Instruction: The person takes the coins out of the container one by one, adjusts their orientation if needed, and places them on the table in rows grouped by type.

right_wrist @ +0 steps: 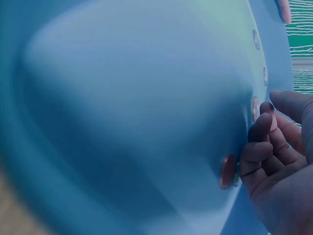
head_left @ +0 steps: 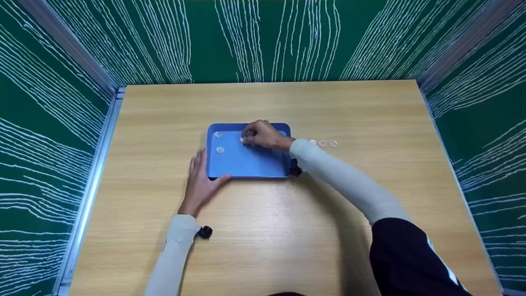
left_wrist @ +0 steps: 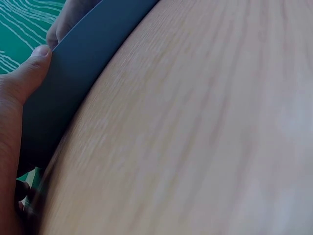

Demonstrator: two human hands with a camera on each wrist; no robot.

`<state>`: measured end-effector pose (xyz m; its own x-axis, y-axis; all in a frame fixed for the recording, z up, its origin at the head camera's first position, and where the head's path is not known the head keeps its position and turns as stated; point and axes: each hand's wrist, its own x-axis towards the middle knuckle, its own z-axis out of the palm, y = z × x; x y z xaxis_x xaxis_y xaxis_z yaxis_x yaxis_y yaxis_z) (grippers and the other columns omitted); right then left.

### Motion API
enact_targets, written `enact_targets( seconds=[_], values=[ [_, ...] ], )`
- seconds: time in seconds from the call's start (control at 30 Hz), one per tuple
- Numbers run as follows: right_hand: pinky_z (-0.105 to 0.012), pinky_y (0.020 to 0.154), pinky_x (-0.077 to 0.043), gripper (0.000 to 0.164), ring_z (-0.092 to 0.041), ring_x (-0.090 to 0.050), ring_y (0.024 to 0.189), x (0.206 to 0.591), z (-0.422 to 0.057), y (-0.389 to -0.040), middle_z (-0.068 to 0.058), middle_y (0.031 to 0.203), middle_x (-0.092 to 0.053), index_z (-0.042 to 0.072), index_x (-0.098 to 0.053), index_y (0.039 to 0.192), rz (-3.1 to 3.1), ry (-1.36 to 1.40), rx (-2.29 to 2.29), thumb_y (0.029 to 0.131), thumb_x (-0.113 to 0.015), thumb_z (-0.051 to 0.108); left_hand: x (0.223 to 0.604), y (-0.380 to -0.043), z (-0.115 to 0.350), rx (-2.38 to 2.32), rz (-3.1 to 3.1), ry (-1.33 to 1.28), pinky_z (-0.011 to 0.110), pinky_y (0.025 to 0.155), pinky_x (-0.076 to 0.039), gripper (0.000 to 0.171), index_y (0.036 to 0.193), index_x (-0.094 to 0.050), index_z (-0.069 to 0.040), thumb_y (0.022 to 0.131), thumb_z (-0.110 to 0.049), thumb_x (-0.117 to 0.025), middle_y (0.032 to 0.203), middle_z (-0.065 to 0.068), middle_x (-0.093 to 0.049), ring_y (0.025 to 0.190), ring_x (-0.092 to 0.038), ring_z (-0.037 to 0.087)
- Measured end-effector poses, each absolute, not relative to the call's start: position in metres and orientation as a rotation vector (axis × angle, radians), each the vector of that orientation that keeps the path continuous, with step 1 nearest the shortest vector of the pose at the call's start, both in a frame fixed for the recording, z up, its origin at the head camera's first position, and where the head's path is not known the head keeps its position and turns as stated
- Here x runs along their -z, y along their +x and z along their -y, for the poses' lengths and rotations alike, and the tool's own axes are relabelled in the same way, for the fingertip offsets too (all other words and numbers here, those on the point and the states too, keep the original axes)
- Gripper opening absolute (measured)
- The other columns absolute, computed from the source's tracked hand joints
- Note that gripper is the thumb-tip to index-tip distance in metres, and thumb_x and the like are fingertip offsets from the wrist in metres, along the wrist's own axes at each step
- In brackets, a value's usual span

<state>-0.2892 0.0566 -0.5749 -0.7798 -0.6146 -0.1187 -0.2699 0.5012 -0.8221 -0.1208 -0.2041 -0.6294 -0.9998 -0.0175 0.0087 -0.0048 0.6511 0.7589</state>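
Note:
A shallow blue tray (head_left: pixel 254 166) lies on the wooden table. My left hand (head_left: pixel 201 181) steadies its near-left corner, straight fingers along the left side and thumb against the front wall, as the left wrist view also shows. Inside the tray, my right hand (head_left: pixel 265 134) has its fingers bent and pinches at a copper coin (head_left: pixel 242 139); the fingers partly hide the contact. Two silvery coins, an upper one (head_left: pixel 218 134) and a lower one (head_left: pixel 220 150), lie near the tray's left wall. In the right wrist view another copper coin (right_wrist: pixel 227 171) shows beside the curled fingers.
Right of the tray, several copper coins (head_left: pixel 322 143) lie in a row on the table (head_left: pixel 263 230), partly behind the right forearm. Green panels (head_left: pixel 201 41) with white streaks stand around the table. A dark wrist camera (head_left: pixel 295 167) hangs by the tray's right edge.

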Motion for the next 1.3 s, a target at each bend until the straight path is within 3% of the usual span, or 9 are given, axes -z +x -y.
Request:
enact_targets(
  seconds=[0.2,0.4,0.7,0.97,1.3],
  values=[
    [-0.024,0.065,-0.055,0.028,-0.018,-0.069,0.076,0.571,-0.054,-0.294,-0.010,0.099,-0.079,0.000,-0.080,0.127,-2.368,-0.784,1.140,0.104,-0.079,0.016,0.629,-0.122,0.205,1.282,2.827,-0.010,0.066,0.135,-0.012,0.126,0.178,-0.014,-0.010,0.089,-0.062,-0.087,0.182,0.024,-0.012,0.168,-0.005,0.050],
    [-0.025,0.064,-0.052,0.030,-0.017,-0.067,0.074,0.568,-0.052,-0.298,-0.012,0.096,-0.079,-0.002,-0.080,0.127,-2.365,-0.808,1.129,0.103,-0.081,0.017,0.630,-0.122,0.206,1.284,2.823,-0.008,0.066,0.135,-0.011,0.128,0.178,-0.015,-0.010,0.088,-0.067,-0.085,0.182,0.024,-0.012,0.168,-0.006,0.049],
    [-0.029,0.072,-0.051,0.029,-0.018,-0.065,0.083,0.574,-0.052,-0.305,-0.010,0.102,-0.076,0.001,-0.080,0.128,-2.379,-0.861,1.038,0.105,-0.079,0.019,0.630,-0.123,0.206,1.279,2.821,-0.015,0.063,0.136,-0.007,0.127,0.178,-0.014,-0.009,0.088,-0.065,-0.086,0.182,0.024,-0.011,0.168,-0.006,0.048],
    [-0.033,0.077,-0.052,0.031,-0.022,-0.065,0.090,0.582,-0.055,-0.308,-0.011,0.108,-0.076,0.000,-0.079,0.130,-2.379,-0.905,0.958,0.104,-0.079,0.017,0.632,-0.123,0.205,1.273,2.838,-0.012,0.066,0.135,-0.010,0.129,0.179,-0.014,-0.014,0.087,-0.073,-0.082,0.183,0.022,-0.011,0.168,-0.006,0.048],
    [-0.031,0.073,-0.050,0.020,-0.020,-0.063,0.084,0.580,-0.049,-0.309,-0.010,0.100,-0.074,0.003,-0.080,0.119,-2.416,-0.929,0.889,0.103,-0.078,0.014,0.632,-0.124,0.206,1.271,2.815,-0.017,0.060,0.136,-0.010,0.126,0.178,-0.016,-0.012,0.088,-0.067,-0.084,0.183,0.022,-0.014,0.169,-0.007,0.045]
  ],
)
